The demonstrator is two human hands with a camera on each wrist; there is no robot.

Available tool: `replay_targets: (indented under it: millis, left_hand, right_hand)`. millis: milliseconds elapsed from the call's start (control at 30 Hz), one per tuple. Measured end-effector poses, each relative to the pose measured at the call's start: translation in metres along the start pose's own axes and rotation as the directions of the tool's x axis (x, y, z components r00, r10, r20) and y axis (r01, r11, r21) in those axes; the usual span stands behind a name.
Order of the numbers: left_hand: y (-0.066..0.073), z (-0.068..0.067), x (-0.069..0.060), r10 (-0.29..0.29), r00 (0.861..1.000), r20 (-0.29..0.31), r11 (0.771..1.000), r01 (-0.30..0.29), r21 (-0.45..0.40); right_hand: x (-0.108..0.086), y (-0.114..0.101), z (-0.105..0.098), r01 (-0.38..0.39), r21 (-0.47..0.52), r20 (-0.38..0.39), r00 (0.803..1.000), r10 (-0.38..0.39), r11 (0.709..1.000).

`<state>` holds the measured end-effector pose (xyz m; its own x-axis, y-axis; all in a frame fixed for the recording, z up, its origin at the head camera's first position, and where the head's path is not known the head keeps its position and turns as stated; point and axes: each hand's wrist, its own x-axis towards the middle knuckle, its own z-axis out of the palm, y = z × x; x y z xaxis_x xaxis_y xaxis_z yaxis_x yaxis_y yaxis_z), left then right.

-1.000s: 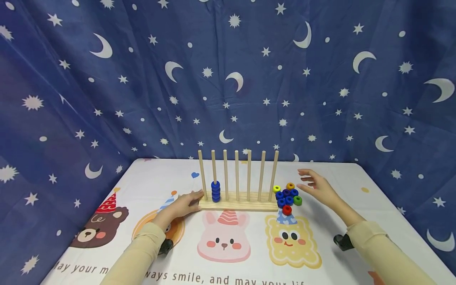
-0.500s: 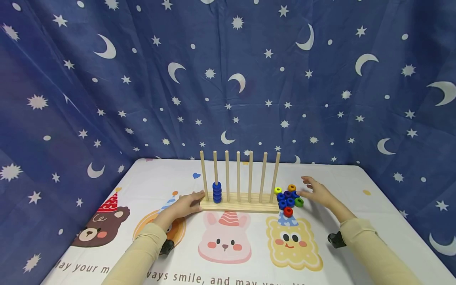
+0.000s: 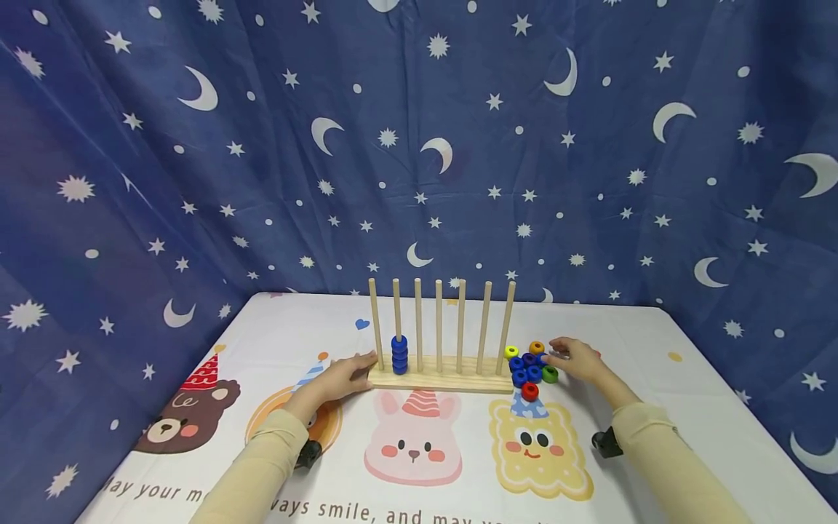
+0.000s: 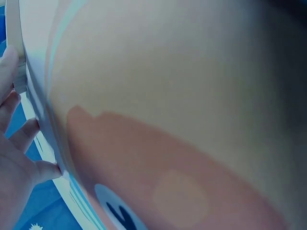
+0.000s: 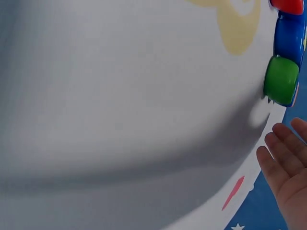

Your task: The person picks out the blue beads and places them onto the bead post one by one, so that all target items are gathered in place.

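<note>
A wooden peg rack with several upright pegs stands mid-table. Several blue beads are stacked on its second peg from the left. My left hand touches the rack's left end; its fingers are spread in the left wrist view. Right of the rack lies a pile of loose ring beads: several blue beads, a yellow bead, an orange bead, a red bead and a green bead. My right hand is at the pile's right side, fingers extended, fingertips close to a blue bead; contact is unclear.
A white tablecloth with printed cartoon figures and lettering covers the table. Behind it hangs a dark blue curtain with moons and stars. A small black device sits beneath the right wrist, and another black device beneath the left.
My right hand has come down and left, from above and beside the beads to the edge of the pile. My left hand stays at the rack's end. The view has shifted slightly.
</note>
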<state>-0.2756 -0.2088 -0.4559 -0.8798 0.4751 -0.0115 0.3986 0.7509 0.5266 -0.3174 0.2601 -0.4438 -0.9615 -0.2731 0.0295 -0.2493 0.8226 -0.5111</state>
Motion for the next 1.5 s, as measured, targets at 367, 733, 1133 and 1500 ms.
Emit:
replay_targets:
  millis: [367, 733, 1133, 1500]
  left_hand:
    - [0.000, 0.001, 0.001, 0.000, 1.000, 0.002, 1.000, 0.000, 0.007]
    - [0.000, 0.001, -0.002, 0.006, 1.000, 0.001, 1.000, -0.006, -0.007]
    - [0.000, 0.001, 0.001, -0.008, 1.000, 0.001, 1.000, 0.008, -0.013]
    - [0.000, 0.000, 0.001, -0.001, 1.000, -0.006, 1.000, 0.001, 0.009]
  right_hand:
    - [0.002, -0.007, 0.006, -0.083, 0.007, -0.012, 0.997, 0.083, 0.997]
    - [0.005, -0.018, 0.012, -0.196, 0.019, -0.042, 0.980, 0.196, 0.980]
    - [0.006, -0.018, 0.008, -0.247, 0.030, -0.044, 0.968, 0.248, 0.969]
    - [0.003, -0.015, -0.002, -0.157, 0.013, -0.083, 0.984, 0.157, 0.988]
